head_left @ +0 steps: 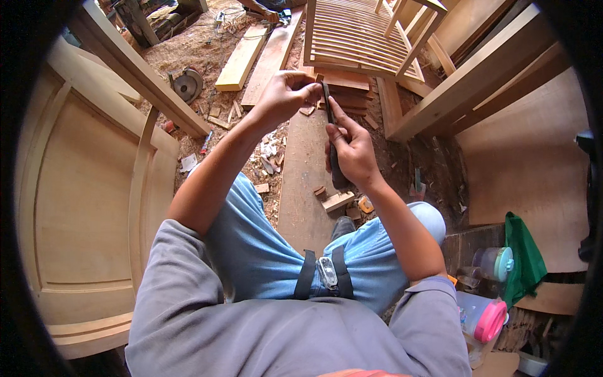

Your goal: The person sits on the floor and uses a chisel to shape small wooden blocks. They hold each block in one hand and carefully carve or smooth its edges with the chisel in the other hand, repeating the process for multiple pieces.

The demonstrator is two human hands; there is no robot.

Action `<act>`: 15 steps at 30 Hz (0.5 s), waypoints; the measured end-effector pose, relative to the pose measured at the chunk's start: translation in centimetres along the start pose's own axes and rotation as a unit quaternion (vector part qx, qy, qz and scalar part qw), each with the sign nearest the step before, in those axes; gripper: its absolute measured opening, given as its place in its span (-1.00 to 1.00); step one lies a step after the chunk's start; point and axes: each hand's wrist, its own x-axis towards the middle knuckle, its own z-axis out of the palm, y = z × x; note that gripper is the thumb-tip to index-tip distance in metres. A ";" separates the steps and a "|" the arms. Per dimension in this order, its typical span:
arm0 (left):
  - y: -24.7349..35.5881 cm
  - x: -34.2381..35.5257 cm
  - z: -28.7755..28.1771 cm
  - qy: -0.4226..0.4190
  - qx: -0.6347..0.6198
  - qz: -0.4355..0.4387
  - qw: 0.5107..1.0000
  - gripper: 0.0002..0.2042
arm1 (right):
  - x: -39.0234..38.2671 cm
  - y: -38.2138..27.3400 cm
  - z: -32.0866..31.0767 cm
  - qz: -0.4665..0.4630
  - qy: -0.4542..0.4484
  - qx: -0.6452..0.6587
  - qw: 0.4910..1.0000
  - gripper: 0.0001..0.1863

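In front of me, over a wooden plank [304, 207], I hold a long, narrow, dark tool [338, 176] whose exact kind I cannot make out. My right hand [355, 149] is wrapped round its middle, with the thumb and forefinger stretched along it. The thicker near end sticks out below that hand. My left hand [289, 94] is closed in a pinch at the tool's far tip. Whether its fingers grip the tip or a small piece beside it is hidden.
Pale panelled woodwork [88, 188] stands at my left, a slatted wooden frame [358, 31] ahead. Loose boards [242, 60], a circular saw [187, 85] and wood shavings lie on the floor. A pink-lidded jug [490, 322] is at lower right. Another person's hand [270, 14] shows far ahead.
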 end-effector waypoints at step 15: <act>-2.5 -0.4 0.8 -0.026 -0.123 -0.059 0.990 -0.66 | 0.5 1.2 -1.2 -0.047 -0.003 -0.134 0.990 -0.40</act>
